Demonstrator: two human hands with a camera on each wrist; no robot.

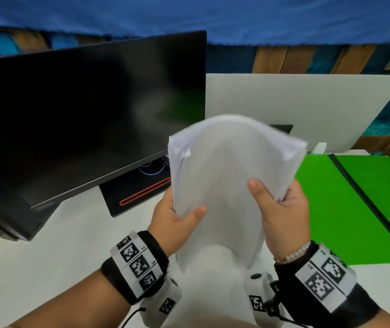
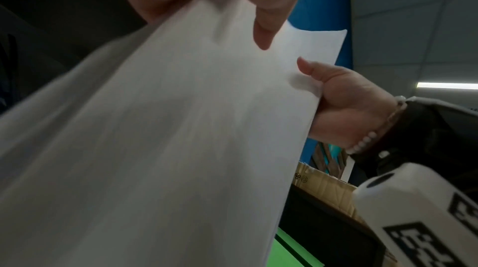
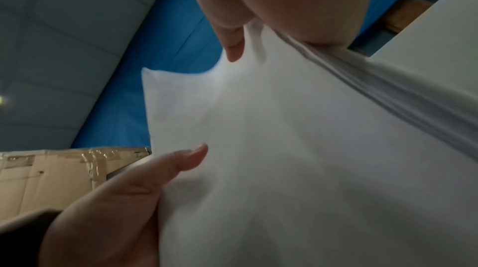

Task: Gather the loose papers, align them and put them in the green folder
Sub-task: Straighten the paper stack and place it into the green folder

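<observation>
A thick stack of white papers [image 1: 224, 176] stands upright above the white desk, bowed toward me, its lower edge blurred. My left hand [image 1: 179, 218] grips its left side, thumb on the front sheet. My right hand [image 1: 277, 204] grips the right side, thumb also on the front. The green folder [image 1: 345, 209] lies open and flat on the desk at the right, with a black spine strip. In the left wrist view the papers [image 2: 168, 128] fill the frame, with the right hand [image 2: 344, 107] on their far edge. In the right wrist view the papers [image 3: 297, 159] show layered edges and the left hand [image 3: 124, 200] holds them.
A large dark monitor [image 1: 82, 119] on a black stand [image 1: 139, 192] fills the left of the desk. A white divider panel [image 1: 307, 102] stands behind the folder. A cardboard box [image 3: 51, 173] shows in the right wrist view.
</observation>
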